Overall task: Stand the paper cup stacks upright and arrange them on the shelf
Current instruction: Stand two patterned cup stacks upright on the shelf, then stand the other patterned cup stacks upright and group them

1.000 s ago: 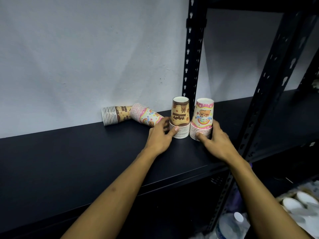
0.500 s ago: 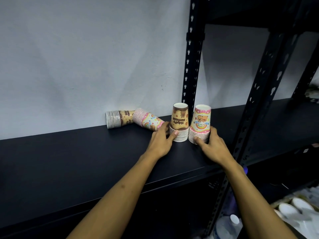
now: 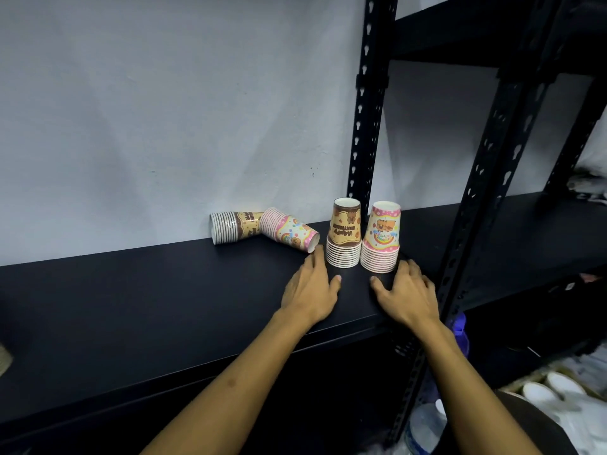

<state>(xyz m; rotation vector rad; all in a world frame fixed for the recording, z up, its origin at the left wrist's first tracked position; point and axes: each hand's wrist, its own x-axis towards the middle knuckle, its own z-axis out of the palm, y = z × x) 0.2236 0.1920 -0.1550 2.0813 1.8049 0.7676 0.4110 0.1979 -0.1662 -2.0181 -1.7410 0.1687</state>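
Observation:
Two paper cup stacks stand mouth-down side by side on the black shelf (image 3: 131, 310): a brown stack (image 3: 344, 233) and a pink stack (image 3: 381, 237). Further left, a second brown stack (image 3: 235, 226) and a second pink stack (image 3: 290, 229) lie on their sides against the wall. My left hand (image 3: 312, 290) rests on the shelf just in front of the standing brown stack, fingers apart, holding nothing. My right hand (image 3: 407, 295) lies flat in front of the standing pink stack, also empty and clear of it.
A black perforated upright (image 3: 366, 100) rises behind the standing stacks, and another upright (image 3: 486, 178) stands at the shelf's front right. White bowls (image 3: 551, 387) and a plastic bottle (image 3: 427, 425) sit low at the bottom right. A white wall backs the shelf.
Both hands have let go of the standing stacks and drawn back toward the shelf's front edge. The two upright stacks stay put.

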